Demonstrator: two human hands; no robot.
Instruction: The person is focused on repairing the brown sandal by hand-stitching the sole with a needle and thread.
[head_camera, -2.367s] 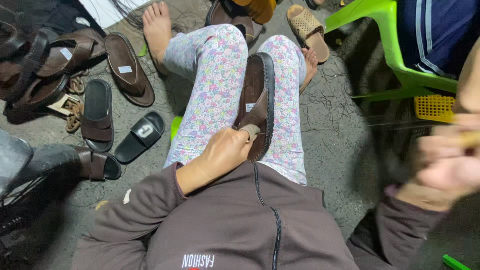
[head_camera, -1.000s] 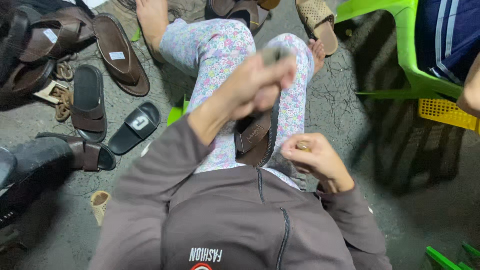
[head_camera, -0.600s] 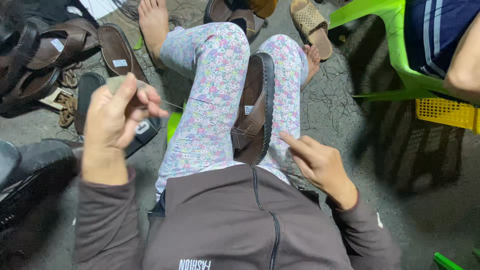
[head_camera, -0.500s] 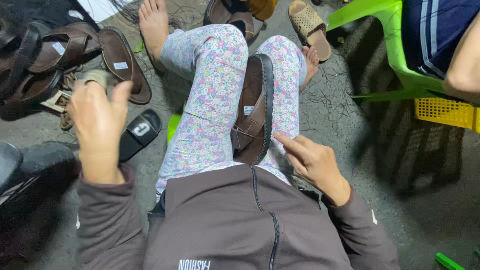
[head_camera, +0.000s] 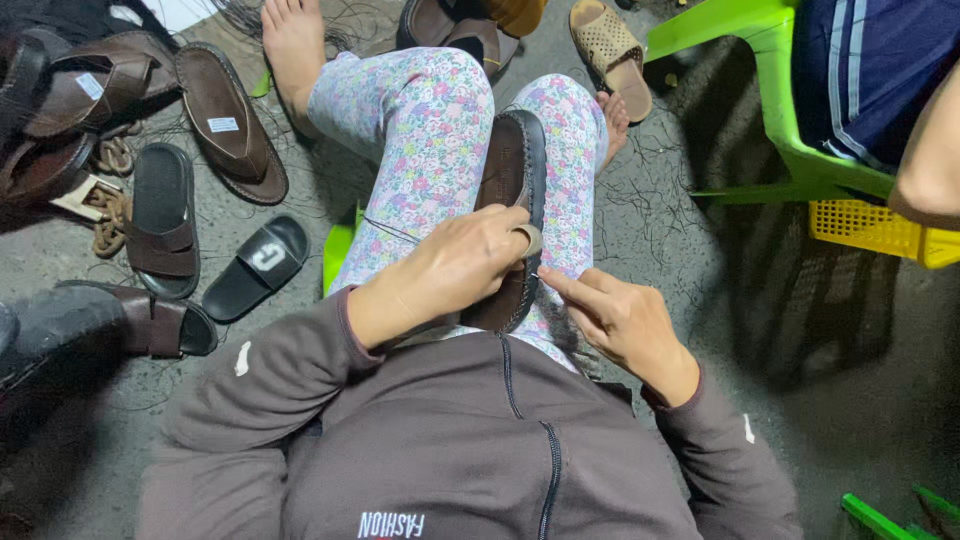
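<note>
Between the knees, on the lap, one dark brown sandal (head_camera: 512, 190) is wedged sole-edge up, lying along the flower-print leggings (head_camera: 425, 130). It's gripped near its lower end by the left hand (head_camera: 455, 270), whose fingers are curled together over the sandal's edge; a pale ring-like thing is seen on one finger, and a thin thread (head_camera: 390, 230) is stretched off to the left from that hand. The right hand (head_camera: 615, 320) is held just beside the sandal's lower right edge, forefinger and thumb pressed together in a pinch; whatever is pinched is too small to be made out.

Count-wise: one black slide (head_camera: 255, 265) is lying on the concrete to the left, one brown strap slide (head_camera: 163, 220) next to it, one flat brown sole with a white sticker (head_camera: 230, 125) above those, and a pile of brown sandals (head_camera: 70, 110) is stacked at the far left edge, number not clear. One tan perforated sandal (head_camera: 610, 55) is seen near the top, close to the right foot. One green plastic chair (head_camera: 780, 110) and one yellow basket (head_camera: 880, 230) are placed on the right, with another person's arm (head_camera: 930, 150) above the basket.

Room to move: the left side is crowded with footwear right up to the thigh, while more bare concrete (head_camera: 760, 330) is left on the right between the right hand and the chair.
</note>
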